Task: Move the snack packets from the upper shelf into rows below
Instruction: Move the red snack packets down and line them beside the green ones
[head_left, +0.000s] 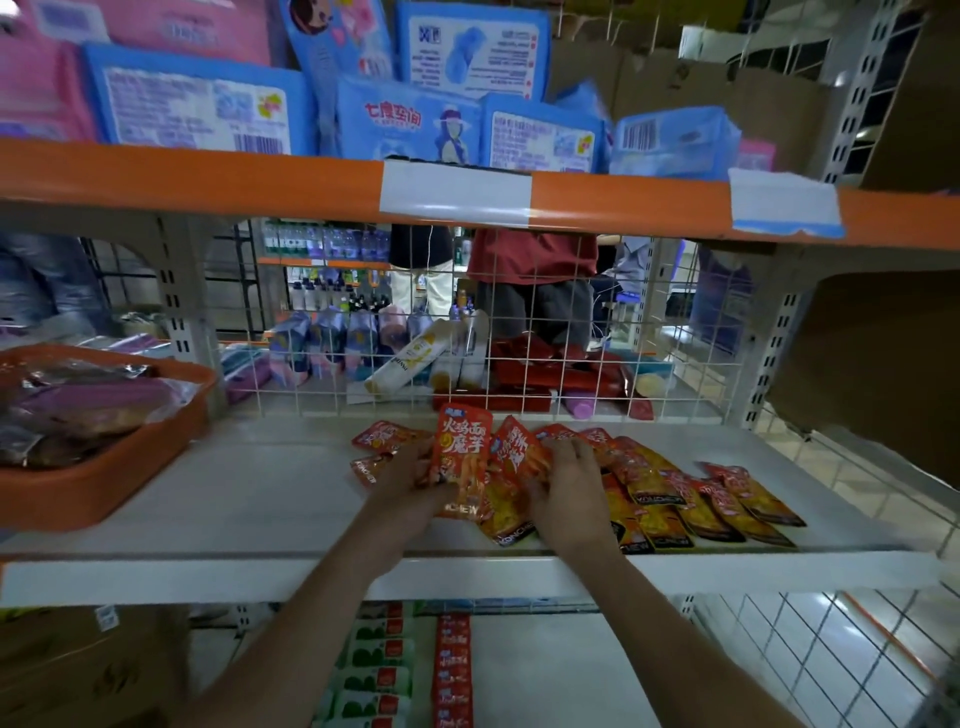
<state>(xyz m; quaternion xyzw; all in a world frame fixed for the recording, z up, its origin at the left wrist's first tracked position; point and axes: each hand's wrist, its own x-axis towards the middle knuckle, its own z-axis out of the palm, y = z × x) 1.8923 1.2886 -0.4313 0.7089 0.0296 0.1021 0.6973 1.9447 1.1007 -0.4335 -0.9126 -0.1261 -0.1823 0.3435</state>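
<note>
The white shelf (208, 499) still carries most of the work. A loose spread of red and orange snack packets (717, 499) lies from its middle toward its right end, reaching from near the back grid to the front edge. On the lower shelf (571, 665), a red row (453, 670) stands just beside a green row (376, 660), so some rows exist. I judge the job is well short of finished, with the pile still to be gathered and carried down. Both forearms reach over the front edge to the middle of the white shelf. The left hand (410, 475) grips the lower edge of one upright packet (464, 447) with curled fingers. The right hand (569, 488) lies palm-down on the neighbouring packets with bent fingers, and I cannot tell whether it pinches one or only presses.
</note>
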